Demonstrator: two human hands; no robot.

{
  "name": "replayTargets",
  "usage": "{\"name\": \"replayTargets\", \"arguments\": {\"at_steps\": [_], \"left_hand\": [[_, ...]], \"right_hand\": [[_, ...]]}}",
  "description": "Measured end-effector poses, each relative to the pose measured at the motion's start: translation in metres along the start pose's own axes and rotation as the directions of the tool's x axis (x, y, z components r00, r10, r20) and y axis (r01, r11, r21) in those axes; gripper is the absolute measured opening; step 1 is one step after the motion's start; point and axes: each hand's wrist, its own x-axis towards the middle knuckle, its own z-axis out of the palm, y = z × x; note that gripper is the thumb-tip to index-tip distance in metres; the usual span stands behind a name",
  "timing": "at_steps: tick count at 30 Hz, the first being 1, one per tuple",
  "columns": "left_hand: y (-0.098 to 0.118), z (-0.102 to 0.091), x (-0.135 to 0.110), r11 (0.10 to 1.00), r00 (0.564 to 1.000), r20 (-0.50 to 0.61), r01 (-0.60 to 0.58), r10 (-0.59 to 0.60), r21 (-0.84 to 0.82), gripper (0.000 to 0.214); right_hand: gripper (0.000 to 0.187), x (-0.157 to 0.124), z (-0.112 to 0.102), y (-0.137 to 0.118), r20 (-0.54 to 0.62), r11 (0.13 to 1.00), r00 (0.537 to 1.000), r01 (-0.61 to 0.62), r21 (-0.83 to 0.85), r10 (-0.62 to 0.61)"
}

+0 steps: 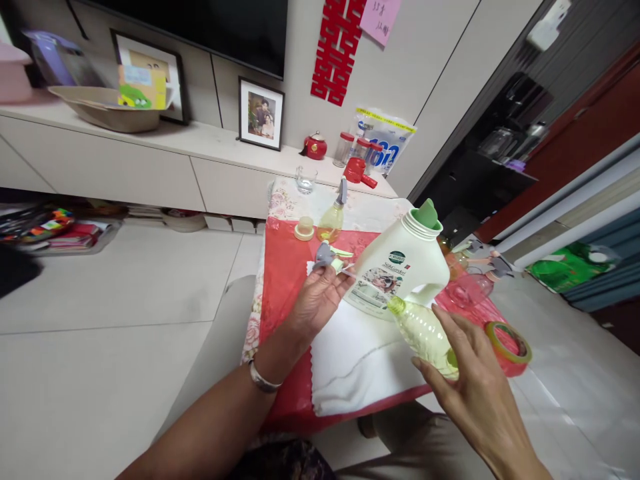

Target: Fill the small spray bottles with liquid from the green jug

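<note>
My left hand [320,300] is closed on a grey and pale green spray nozzle [327,257], its thin clear tube pointing right. Held tilted in my right hand [473,373] is a clear yellow-green spray bottle [423,330] with its open neck toward the upper left. Behind both hands stands a large white detergent jug [400,260], uncapped, a green spout showing in its mouth. A white cloth [363,363] lies under the hands. Past my left hand are an assembled spray bottle [331,220] and a pale cap [304,229].
Red plastic sheeting [285,287] covers much of the table. A roll of tape [509,343] lies at the right edge, near more spray bottles [483,280]. A glass cup [306,179] and a red dipper [357,172] are at the back. A low cabinet [150,163] runs behind.
</note>
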Motion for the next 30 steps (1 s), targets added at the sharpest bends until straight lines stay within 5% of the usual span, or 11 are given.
{"name": "replayTargets", "arguments": {"at_steps": [4, 12, 21, 30], "left_hand": [[-0.005, 0.003, -0.008, 0.997, 0.989, 0.141, 0.027, -0.036, 0.067, 0.027], [-0.007, 0.010, -0.014, 0.993, 0.984, 0.179, -0.011, -0.010, 0.114, 0.039], [-0.002, 0.005, -0.011, 0.991, 0.974, 0.227, -0.035, 0.005, 0.128, 0.039], [0.005, -0.001, -0.013, 0.990, 0.947, 0.320, -0.015, -0.031, 0.139, 0.036]], "right_hand": [[0.061, 0.009, 0.007, -0.018, -0.033, 0.999, 0.999, 0.043, 0.022, -0.043], [0.059, 0.026, 0.015, -0.046, -0.091, 0.997, 0.995, 0.054, 0.048, -0.049], [0.058, 0.042, 0.029, -0.041, -0.219, 0.981, 0.964, 0.174, 0.087, -0.152], [0.060, 0.045, 0.032, -0.033, -0.133, 0.909, 0.986, 0.149, 0.389, -0.105]]}}
